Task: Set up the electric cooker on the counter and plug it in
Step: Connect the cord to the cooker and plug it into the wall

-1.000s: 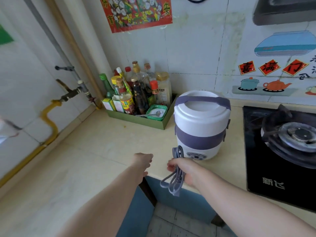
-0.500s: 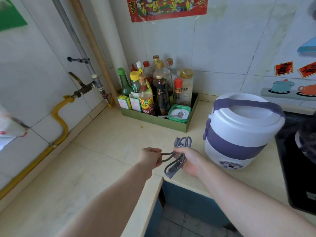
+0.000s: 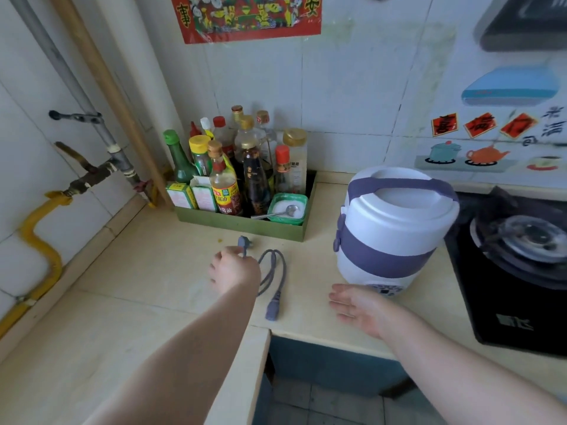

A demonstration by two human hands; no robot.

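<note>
Cooker [image 3: 392,228] upright, cord [image 3: 277,271] looped front-to-back on counter [image 3: 147,271], left hand [image 3: 234,273] fingers pinching its plug end [image 3: 243,242], right hand [image 3: 359,308] fingers straight

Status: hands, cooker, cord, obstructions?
Left hand pinches grey power cord at plug end; right hand open. White-and-purple cylindrical electric cooker on beige counter, cord unattached. No obstruction seen.

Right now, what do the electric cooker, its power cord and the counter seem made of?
The electric cooker looks like moulded plastic, glossy white: soft highlights on the lid. The power cord seems rubber or PVC sheathed, matte: it lies in loose loops. The counter is probably tile or stone, beige, semi-gloss: joint lines show.
</note>
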